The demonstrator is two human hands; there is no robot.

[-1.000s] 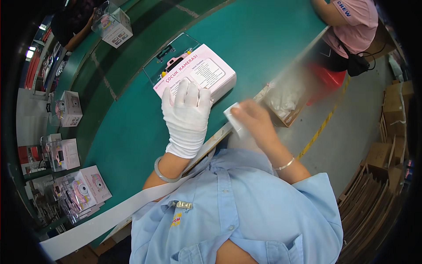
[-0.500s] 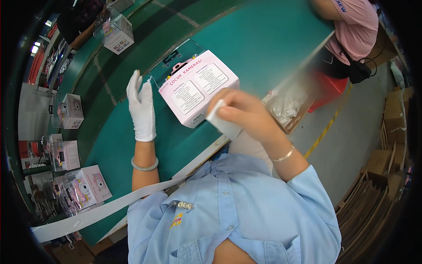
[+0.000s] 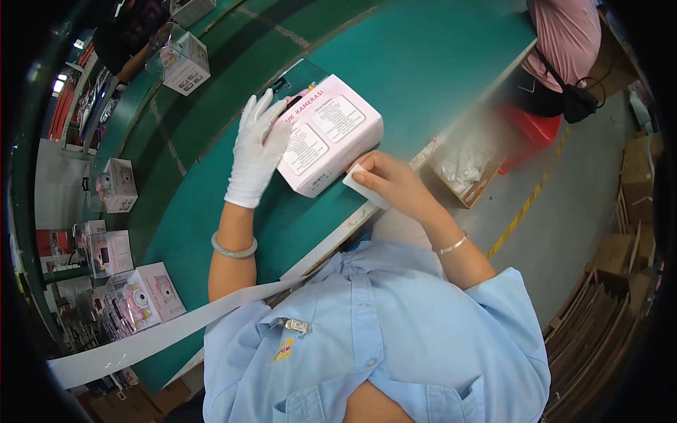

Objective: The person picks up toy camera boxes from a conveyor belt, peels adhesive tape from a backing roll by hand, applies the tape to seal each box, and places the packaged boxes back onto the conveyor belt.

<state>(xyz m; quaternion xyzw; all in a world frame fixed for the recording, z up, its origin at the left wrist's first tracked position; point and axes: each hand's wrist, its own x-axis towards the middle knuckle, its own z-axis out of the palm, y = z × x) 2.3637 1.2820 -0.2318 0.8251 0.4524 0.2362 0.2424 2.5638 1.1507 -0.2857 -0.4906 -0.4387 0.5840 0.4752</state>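
A pink and white toy camera box (image 3: 337, 134) with a clear plastic window part lies at a slant on the green table, its printed panel facing up. My left hand (image 3: 257, 144), in a white glove, rests against the box's left side with its fingers stretched and spread over that edge. Bare, my right hand (image 3: 388, 180) pinches a small folded white cloth or paper pad (image 3: 365, 189) between thumb and fingers. This hand is beside the box's lower right corner; whether the pad touches the box I cannot tell.
Similar boxed toy cameras (image 3: 135, 299) stand along the left side, and another box (image 3: 185, 67) is at the far left near a person's arm. A carton of white scraps (image 3: 462, 169) and a red stool (image 3: 532, 137) stand right of the table (image 3: 423, 63), by a seated person in pink.
My left hand has moved right and come onto the box's left side. My right hand, still holding the white pad, has shifted slightly right and down toward the box's near corner.
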